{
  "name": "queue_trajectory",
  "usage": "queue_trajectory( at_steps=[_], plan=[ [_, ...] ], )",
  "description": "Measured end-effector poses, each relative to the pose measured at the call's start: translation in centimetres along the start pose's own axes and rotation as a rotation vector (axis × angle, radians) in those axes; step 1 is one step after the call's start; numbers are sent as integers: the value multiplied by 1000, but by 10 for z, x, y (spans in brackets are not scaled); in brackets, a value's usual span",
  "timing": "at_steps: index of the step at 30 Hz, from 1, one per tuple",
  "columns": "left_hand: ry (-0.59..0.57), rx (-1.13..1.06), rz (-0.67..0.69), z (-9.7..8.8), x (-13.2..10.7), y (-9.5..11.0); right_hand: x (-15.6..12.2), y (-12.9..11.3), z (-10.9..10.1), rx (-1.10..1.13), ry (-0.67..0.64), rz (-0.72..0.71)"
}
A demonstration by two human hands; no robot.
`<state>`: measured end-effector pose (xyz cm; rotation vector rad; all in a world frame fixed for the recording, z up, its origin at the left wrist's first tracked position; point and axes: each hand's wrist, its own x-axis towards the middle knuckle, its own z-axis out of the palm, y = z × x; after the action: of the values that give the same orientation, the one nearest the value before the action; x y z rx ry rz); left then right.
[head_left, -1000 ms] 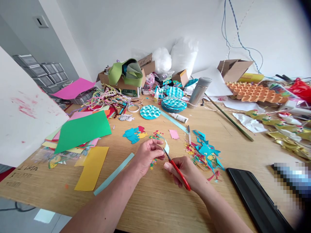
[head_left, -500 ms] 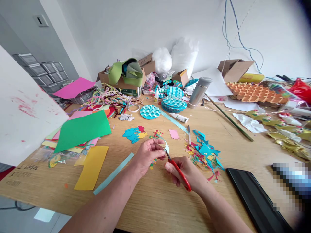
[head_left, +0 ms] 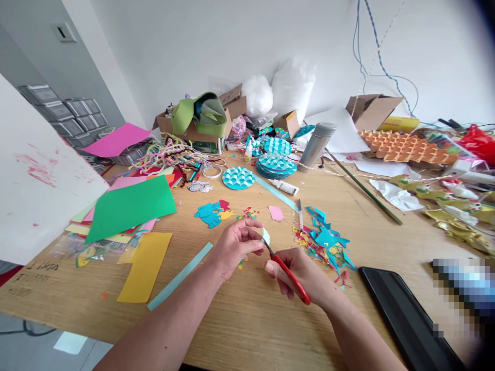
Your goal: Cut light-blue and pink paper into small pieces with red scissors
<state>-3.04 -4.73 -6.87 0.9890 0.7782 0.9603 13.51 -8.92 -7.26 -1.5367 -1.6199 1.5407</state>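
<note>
The wooden table (head_left: pixel 247 324) carries a colourful scrap pile (head_left: pixel 324 241). Left of it, the left hand (head_left: pixel 235 246) pinches a pale paper slip (head_left: pixel 266 236) in its grip; the right hand (head_left: pixel 307 275) clasps red scissors (head_left: pixel 286 271).

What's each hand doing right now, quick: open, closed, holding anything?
Left hand: closed, pinching a small pale-blue paper piece.
Right hand: closed on red-handled scissors, blades at the paper.
</note>
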Motion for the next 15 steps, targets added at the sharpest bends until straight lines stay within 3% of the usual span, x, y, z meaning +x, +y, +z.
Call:
queue_trajectory(
  at_steps=[15],
  plan=[
    [-29, 105, 43, -3, 1, -1, -3, 1, 0, 60, -20, -2]
  ],
)
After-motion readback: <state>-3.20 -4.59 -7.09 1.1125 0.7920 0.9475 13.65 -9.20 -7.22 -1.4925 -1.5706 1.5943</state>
